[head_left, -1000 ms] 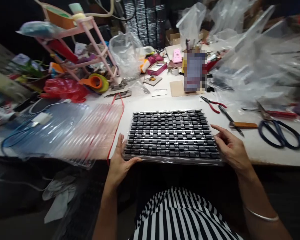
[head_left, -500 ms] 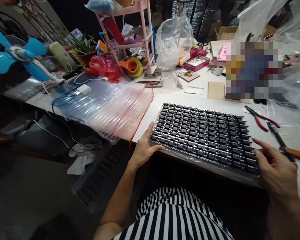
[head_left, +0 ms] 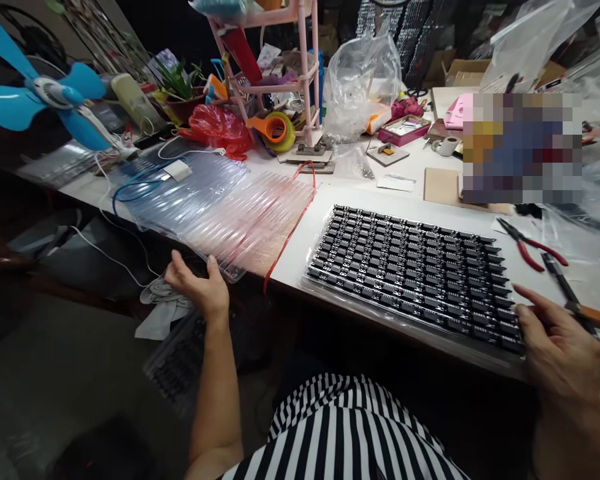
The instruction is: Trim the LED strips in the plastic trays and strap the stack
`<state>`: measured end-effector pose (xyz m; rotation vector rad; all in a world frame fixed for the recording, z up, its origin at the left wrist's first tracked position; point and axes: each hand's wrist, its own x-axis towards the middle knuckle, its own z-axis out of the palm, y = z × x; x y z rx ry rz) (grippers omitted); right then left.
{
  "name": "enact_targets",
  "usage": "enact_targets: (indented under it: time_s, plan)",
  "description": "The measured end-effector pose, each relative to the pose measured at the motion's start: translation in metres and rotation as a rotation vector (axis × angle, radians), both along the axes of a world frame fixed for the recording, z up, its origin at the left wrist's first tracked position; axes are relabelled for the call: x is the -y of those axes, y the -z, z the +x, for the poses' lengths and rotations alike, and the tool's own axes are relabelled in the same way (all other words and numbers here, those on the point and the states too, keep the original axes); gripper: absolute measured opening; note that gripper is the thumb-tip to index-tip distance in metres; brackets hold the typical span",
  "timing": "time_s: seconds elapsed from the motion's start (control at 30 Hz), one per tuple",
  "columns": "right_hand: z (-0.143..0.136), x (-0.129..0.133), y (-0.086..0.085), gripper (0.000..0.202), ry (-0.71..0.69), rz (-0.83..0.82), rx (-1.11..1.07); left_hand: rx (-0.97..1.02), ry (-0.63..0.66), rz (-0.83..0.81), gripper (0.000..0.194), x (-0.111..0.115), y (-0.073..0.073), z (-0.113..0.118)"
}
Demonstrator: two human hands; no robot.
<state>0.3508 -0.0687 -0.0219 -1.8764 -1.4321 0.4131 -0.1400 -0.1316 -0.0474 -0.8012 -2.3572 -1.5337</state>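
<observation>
A clear plastic tray [head_left: 415,277] filled with rows of small black parts lies on the white table near its front edge. My right hand [head_left: 563,347] grips the tray's right end, thumb and fingers at its edge. Off to the left, my left hand [head_left: 200,283] is in the air with fingers apart and nothing in it, just before the table edge. Beside it on the table are stacked clear ribbed plastic trays [head_left: 240,207], with a red strap [head_left: 293,233] over their right side.
Red-handled pliers [head_left: 525,247] and a black tool [head_left: 560,280] lie right of the filled tray. A blue fan [head_left: 55,93] stands at the left. Behind are a pink rack [head_left: 310,73], a red bag [head_left: 217,130] and clear bags. A dark tray [head_left: 177,360] sits below the table.
My left hand has let go of the filled tray's left end and moved left toward the clear trays. My right hand stays at the right end. The view has shifted slightly.
</observation>
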Motion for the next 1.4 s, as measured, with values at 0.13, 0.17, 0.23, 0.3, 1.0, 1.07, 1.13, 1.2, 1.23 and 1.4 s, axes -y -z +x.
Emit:
enact_targets:
  time_s: [0.13, 0.17, 0.23, 0.3, 1.0, 1.07, 1.13, 1.2, 1.23, 1.4]
  plan:
    - [0.002, -0.001, 0.004, 0.049, -0.002, 0.011, 0.0, 0.309, 0.007, 0.12, 0.05, -0.006, 0.015, -0.018]
    - [0.002, -0.002, 0.005, 0.049, 0.002, 0.033, -0.004, 0.35, 0.045, 0.14, 0.041, -0.008, 0.017, -0.018]
    - [0.001, -0.003, 0.007, 0.049, 0.006, 0.066, -0.011, 0.394, 0.096, 0.208, 0.034, -0.013, 0.015, -0.012]
    - [0.0, -0.004, 0.008, 0.048, 0.005, 0.076, -0.017, 0.391, 0.125, 0.29, 0.035, -0.016, 0.009, -0.004]
    - [0.006, -0.009, 0.019, 0.036, -0.026, 0.207, -0.141, 0.879, 0.569, 0.534, 0.018, -0.029, -0.042, 0.052]
    - [0.004, -0.014, 0.013, 0.037, 0.02, 0.32, -0.207, 0.958, 0.656, 0.475, 0.017, -0.039, -0.051, 0.07]
    - [-0.002, -0.019, 0.001, 0.04, 0.003, 0.427, -0.305, 1.018, 0.749, 0.412, 0.018, -0.05, -0.061, 0.086]
    - [-0.008, -0.021, -0.013, 0.04, -0.069, 0.476, -0.406, 1.036, 0.811, 0.375, 0.021, -0.061, -0.066, 0.096]
    - [-0.009, -0.022, -0.018, 0.04, -0.109, 0.475, -0.425, 1.032, 0.817, 0.376, 0.02, -0.066, -0.067, 0.098]
    - [0.016, -0.024, -0.012, 0.035, -0.087, 0.354, -0.247, 0.847, 0.727, 0.404, 0.007, -0.08, -0.055, 0.079]
